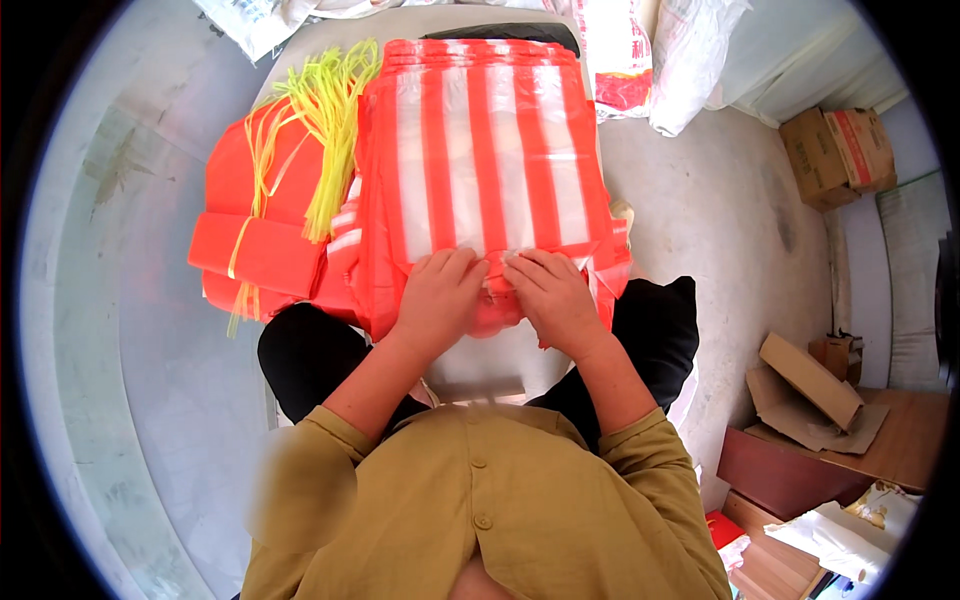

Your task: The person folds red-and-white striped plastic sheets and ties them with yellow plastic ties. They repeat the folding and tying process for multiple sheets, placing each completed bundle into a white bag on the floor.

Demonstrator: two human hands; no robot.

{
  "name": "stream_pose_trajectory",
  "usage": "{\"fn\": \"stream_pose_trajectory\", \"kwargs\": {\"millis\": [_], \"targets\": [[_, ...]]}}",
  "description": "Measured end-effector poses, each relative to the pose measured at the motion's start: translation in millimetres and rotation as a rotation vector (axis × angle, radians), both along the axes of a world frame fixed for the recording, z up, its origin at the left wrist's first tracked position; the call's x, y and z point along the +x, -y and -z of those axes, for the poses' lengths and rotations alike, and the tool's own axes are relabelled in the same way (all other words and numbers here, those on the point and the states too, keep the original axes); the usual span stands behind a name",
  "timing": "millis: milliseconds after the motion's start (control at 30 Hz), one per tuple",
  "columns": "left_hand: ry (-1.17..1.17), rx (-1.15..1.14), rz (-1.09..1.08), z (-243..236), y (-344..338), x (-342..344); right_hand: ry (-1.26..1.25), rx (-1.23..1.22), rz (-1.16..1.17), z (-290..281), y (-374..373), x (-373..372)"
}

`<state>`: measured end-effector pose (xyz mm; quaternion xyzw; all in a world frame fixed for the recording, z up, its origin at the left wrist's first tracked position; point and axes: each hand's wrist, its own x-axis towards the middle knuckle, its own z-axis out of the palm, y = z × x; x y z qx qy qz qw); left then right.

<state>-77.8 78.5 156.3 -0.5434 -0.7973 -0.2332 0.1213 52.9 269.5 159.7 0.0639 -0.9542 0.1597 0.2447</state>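
Observation:
Red-and-white striped plastic bags (pixel 480 150) lie in a flat pile in front of me, their stripes running away from my body. My left hand (pixel 443 298) and my right hand (pixel 552 300) are close together at the pile's near edge. Both have their fingers bent and pinched on the thin plastic there. Some crumpled red film hangs between and below them. Beside the pile on the left is a folded red bundle (pixel 255 248), tied with a yellow strip. Loose yellow plastic strips (pixel 325 120) are heaped on the red material behind it.
The pale work surface (pixel 425 20) shows behind the pile, with a black item (pixel 510 33) at the far edge. White sacks (pixel 690 60) stand beyond at the right. Cardboard boxes (pixel 835 155) and opened cardboard (pixel 810 395) are farther right. My knees flank the near side.

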Motion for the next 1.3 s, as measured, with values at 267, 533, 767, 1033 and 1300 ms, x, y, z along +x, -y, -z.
{"fn": "stream_pose_trajectory", "kwargs": {"millis": [267, 533, 767, 1033, 1300], "targets": [[0.059, 0.002, -0.004, -15, 8, -3, -0.035, 0.109, 0.051, -4, -3, -5], [0.037, 0.095, 0.009, -15, 40, -29, 0.107, -0.015, 0.083, -24, 2, -10], [0.699, 0.032, -0.273, -43, 67, -39, 0.540, -0.220, 0.121, -69, -9, -34], [0.763, 0.024, -0.399, -46, 62, -63, 0.554, -0.286, 0.138, -56, -36, -81], [0.658, -0.012, -0.458, -35, 55, -64, 0.530, -0.234, 0.275, -42, -31, -85]]}}
